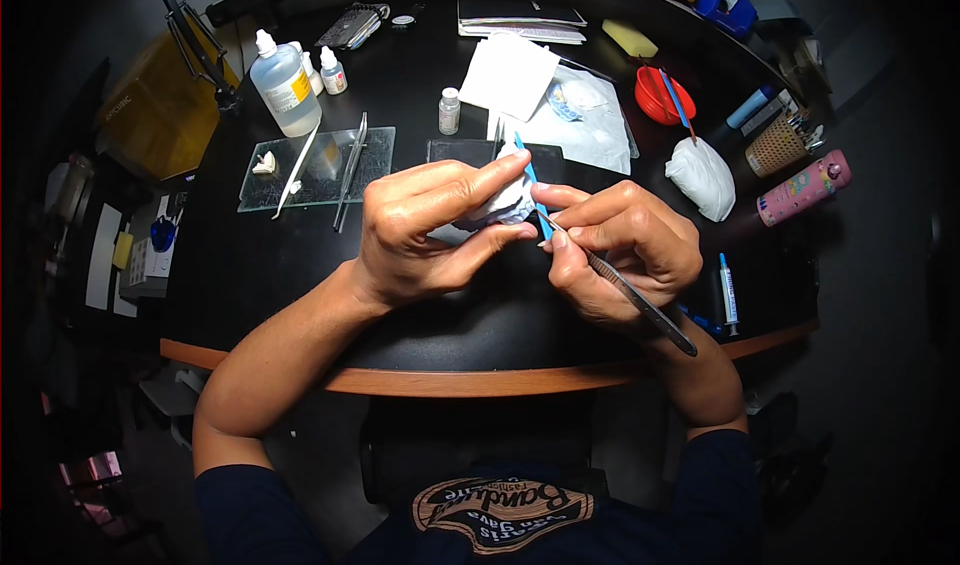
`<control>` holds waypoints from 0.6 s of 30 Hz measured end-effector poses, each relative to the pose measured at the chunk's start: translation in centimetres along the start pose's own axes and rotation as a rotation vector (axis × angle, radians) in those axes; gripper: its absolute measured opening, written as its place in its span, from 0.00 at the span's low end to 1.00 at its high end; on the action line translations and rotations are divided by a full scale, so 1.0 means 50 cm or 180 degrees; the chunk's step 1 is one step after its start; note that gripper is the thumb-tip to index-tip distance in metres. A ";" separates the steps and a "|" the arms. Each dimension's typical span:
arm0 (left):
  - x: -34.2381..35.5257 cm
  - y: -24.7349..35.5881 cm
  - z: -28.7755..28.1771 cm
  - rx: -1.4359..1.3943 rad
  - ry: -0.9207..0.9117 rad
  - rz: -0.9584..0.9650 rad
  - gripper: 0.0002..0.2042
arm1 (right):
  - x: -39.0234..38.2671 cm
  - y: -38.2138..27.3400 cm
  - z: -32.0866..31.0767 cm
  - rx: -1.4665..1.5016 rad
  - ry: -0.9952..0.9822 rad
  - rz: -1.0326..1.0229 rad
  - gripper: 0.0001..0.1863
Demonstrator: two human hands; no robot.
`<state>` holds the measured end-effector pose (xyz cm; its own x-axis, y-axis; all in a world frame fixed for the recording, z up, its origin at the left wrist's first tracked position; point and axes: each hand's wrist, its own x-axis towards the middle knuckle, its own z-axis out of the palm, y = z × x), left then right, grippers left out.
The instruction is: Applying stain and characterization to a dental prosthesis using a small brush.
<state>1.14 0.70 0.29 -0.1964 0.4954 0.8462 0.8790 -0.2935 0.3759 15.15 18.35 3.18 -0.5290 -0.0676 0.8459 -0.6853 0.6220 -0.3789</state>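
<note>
Above the table's middle, my left hand point(415, 220) grips a small white, lumpy piece point(508, 203) that looks like a plaster dental model. A thin blue strip point(530, 170) lies along the model's right side, touched by fingertips of both hands. Closed in a pinch, my right hand point(640, 245) holds a slim metal tool point(640, 303) with a ribbed handle. The tool slants from lower right up to the strip and model. Its working tip is too small to make out, so I cannot tell whether it is a scalpel or tweezers.
A glass slab point(325, 170) at left bears a white spatula point(297, 170), tweezers point(352, 170) and a tooth-like piece point(265, 163). Behind stand a large bottle point(286, 85) and a small vial point(449, 112). Rightward are a red bowl point(655, 100), white bag point(700, 180), pink bottle point(805, 187) and syringe point(728, 290).
</note>
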 end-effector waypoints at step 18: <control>0.001 0.002 -0.001 -0.0016 -0.0009 0.0000 0.32 | 0.000 -0.002 -0.001 0.0034 -0.0002 -0.0001 0.10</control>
<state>1.18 0.65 0.39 -0.1952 0.4975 0.8452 0.8768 -0.2976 0.3776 15.25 18.34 3.25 -0.5291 -0.0681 0.8458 -0.6908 0.6135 -0.3827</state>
